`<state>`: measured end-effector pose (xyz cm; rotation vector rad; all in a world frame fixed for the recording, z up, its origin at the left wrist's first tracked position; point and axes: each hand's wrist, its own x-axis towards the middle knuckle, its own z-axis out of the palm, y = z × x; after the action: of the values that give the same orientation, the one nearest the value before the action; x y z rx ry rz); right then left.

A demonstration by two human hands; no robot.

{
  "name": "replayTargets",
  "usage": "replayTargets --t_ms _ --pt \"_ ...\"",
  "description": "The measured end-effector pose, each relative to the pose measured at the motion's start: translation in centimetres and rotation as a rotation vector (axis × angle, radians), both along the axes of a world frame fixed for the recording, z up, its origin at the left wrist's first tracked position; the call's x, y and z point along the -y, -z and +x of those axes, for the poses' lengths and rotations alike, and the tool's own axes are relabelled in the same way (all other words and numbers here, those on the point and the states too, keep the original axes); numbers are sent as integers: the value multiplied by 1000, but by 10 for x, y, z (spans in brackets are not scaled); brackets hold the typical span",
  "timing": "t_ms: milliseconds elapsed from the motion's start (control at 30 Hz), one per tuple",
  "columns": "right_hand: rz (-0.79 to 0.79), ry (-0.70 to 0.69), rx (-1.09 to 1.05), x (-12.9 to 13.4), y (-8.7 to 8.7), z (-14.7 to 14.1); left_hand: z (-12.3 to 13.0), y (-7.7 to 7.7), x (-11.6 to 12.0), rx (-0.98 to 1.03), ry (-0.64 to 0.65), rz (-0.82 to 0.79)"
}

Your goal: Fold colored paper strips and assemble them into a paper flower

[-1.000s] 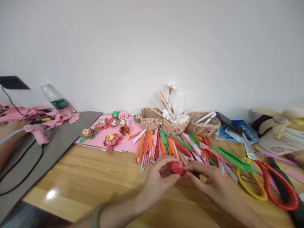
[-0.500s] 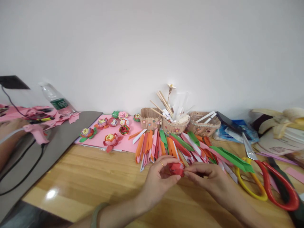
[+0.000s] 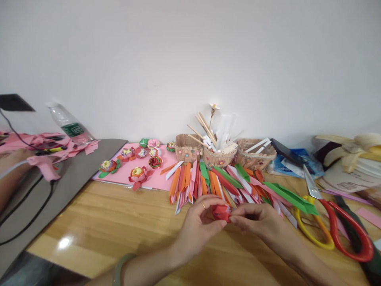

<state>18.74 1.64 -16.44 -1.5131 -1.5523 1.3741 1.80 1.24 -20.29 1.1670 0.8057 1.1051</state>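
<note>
I have both hands meeting over the near middle of the bench (image 3: 119, 222), and between them sits a small red folded paper piece (image 3: 220, 211), pinched from either side. My left hand (image 3: 200, 226) curls round its left flank, thumb below and fingers arched over the top, a ring showing on one finger and a pale green bangle (image 3: 120, 267) on the wrist. My right hand (image 3: 258, 221) closes on the right edge with fingertips drawn narrow, so the piece lies straight between the two, about equally near each, slightly raised off the wood; it is too crumpled for me to read a long axis. Just beyond it fans a spread of folded paper strips (image 3: 214, 182) in orange, green, pink and white, their points running toward me. Behind those stand three small woven baskets (image 3: 220, 155) holding sticks and white strips. To the left, finished paper flowers (image 3: 138, 173) rest on a pink sheet (image 3: 154, 179). To the right lie red-handled scissors (image 3: 345, 226) over a yellow-handled pair (image 3: 315, 234). Far left, another person's arm (image 3: 10, 174) is near a pink glue gun (image 3: 44, 166) on a grey mat (image 3: 71, 174), with a plastic bottle (image 3: 70, 125) behind.
</note>
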Motion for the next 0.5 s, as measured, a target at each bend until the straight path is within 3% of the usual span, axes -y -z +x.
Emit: replayTargets --t_ms 300,500 --pt "-25 -19 21 -2 23 6 -1 6 -3 6 59 27" --pt "22 -15 20 -1 26 4 0 2 -2 29 44 -22"
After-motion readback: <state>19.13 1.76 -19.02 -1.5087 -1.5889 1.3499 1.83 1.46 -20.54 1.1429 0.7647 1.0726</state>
